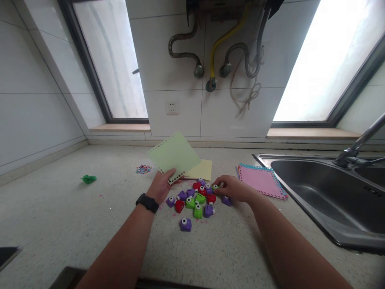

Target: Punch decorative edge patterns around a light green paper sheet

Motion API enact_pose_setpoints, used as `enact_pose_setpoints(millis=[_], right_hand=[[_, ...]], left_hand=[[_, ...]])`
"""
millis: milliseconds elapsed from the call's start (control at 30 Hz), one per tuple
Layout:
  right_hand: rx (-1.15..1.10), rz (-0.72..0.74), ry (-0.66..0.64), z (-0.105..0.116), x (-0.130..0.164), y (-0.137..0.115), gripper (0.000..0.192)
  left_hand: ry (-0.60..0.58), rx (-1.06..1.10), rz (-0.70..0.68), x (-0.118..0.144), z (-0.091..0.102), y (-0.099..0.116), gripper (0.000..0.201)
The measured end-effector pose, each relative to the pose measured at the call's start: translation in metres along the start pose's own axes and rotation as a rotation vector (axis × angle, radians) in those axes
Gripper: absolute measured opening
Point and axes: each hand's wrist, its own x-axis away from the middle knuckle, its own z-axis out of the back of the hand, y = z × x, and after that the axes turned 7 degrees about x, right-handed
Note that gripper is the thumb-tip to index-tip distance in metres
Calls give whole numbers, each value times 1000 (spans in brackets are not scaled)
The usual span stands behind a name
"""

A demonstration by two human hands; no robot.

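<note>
My left hand (161, 186), with a dark watch on the wrist, grips a pale green paper sheet (176, 154) by its near corner. Small holes run along two of the sheet's edges, and it is tilted up off the counter. To the right, my right hand (232, 188) has its fingertips closed on a small green craft punch (215, 187) at the back right of a group. Several purple, red and green punches lie between my hands, among them a red punch (179, 206) and a green punch (197, 211). A purple punch (185, 224) sits apart, nearer me.
Behind the punches lies pale yellow paper (205, 169). A stack of hole-edged sheets, pink on top (258, 180), rests beside the steel sink (300, 192). Further left are a heap of paper bits (143, 169) and a crumpled green thing (88, 179) on the speckled counter (75, 216).
</note>
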Motion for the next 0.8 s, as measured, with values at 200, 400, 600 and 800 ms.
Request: enact_pose_setpoints(millis=[200, 400, 600, 800], right_hand=[[-230, 12, 89, 8, 2, -7, 25], [-662, -39, 351, 12, 3, -26, 33], [-1051, 77, 456, 10, 5, -41, 34], [-1000, 187, 617, 12, 11, -55, 42]], left_hand=[[-43, -37, 22, 2, -1, -1, 43], [-75, -67, -29, 2, -4, -5, 45], [-98, -95, -13, 4, -4, -6, 36], [-51, -47, -7, 4, -3, -7, 38]])
